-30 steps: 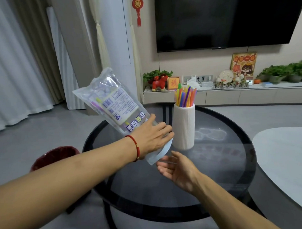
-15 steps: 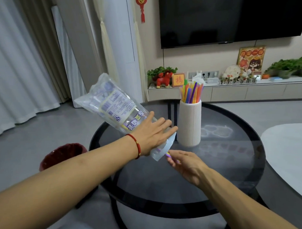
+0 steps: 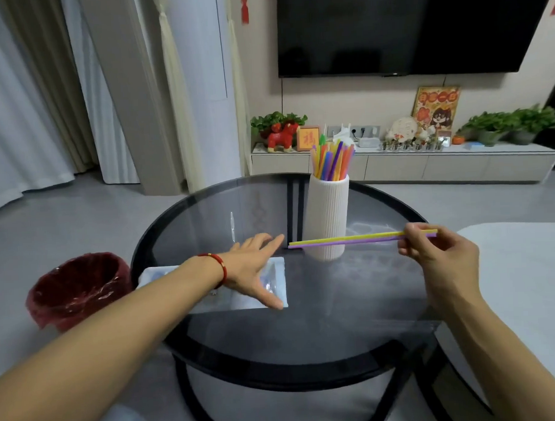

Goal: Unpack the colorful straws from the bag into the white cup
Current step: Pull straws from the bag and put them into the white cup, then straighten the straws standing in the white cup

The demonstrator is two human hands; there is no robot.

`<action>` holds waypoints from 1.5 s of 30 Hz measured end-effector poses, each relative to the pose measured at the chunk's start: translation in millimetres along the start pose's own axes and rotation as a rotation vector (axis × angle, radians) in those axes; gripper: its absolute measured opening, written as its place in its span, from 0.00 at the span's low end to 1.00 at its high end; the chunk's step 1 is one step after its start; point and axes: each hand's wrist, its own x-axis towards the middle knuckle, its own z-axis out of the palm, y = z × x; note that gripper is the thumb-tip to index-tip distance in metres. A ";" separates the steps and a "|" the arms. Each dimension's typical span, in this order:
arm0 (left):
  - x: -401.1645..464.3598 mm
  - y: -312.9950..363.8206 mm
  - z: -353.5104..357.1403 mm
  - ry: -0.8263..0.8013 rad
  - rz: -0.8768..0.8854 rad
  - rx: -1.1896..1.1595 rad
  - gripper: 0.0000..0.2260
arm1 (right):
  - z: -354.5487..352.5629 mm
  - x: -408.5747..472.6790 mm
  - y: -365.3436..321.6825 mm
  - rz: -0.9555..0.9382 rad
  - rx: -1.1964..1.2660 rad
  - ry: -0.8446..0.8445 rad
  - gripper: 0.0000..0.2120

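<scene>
Nearest the camera, 2 bare forearms reach out over a round dark glass desk (image 3: pixel 306 341) with a black rim. The left hand (image 3: pixel 251 268) lies flat with its fingers spread and straight, palm down on the clear plastic straw bag (image 3: pixel 241 292), which lies flat on the left part of the desk, near its edge. A red string bracelet (image 3: pixel 216 264) circles the left wrist. The right hand (image 3: pixel 441 256) is raised over the right side of the desk, its fingers curled and pinching 2 straws, a yellow straw (image 3: pixel 343 238) and a purple straw (image 3: pixel 340 242), near their right ends. Both straws lie almost level, side by side, and point left, passing in front of the lower part of the white cup (image 3: pixel 326 215) (whether they touch it cannot be told). The cup, a tall ribbed white cylinder, stands upright on the desk past the hands, near the middle. A bunch of colorful straws (image 3: pixel 331 159) stands in it, orange, yellow, green and purple, fanning out above its rim. To the left, on the grey floor beside the desk, stands a red waste bin (image 3: pixel 74 290) with a plastic liner. At the far wall a low white cabinet (image 3: pixel 425 165) carries a red horse figure (image 3: pixel 281 137), potted plants (image 3: pixel 512 125) and small ornaments, with a black television (image 3: pixel 405 26) mounted above.
</scene>
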 end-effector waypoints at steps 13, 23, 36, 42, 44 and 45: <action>38.3 98.6 34.0 0.373 0.252 -0.210 0.08 | 15.9 -28.3 -23.9 0.004 -0.135 -0.374 0.10; 67.6 65.6 -32.2 0.738 -0.042 -0.721 0.31 | 44.4 19.9 -60.5 -0.185 -0.049 -0.094 0.07; 118.8 84.2 -71.4 0.686 -0.072 -0.819 0.34 | 110.7 82.0 -97.0 -0.457 -0.709 -0.180 0.10; 113.6 86.6 -62.6 0.719 -0.114 -0.849 0.32 | 135.5 88.1 -82.9 -0.245 -1.015 -0.388 0.12; 112.3 85.7 -62.2 0.731 -0.121 -0.843 0.31 | 136.1 88.4 -83.7 -0.296 -0.962 -0.315 0.16; 111.7 85.7 -61.9 0.736 -0.116 -0.833 0.31 | 135.3 89.7 -85.0 -0.343 -0.890 -0.249 0.17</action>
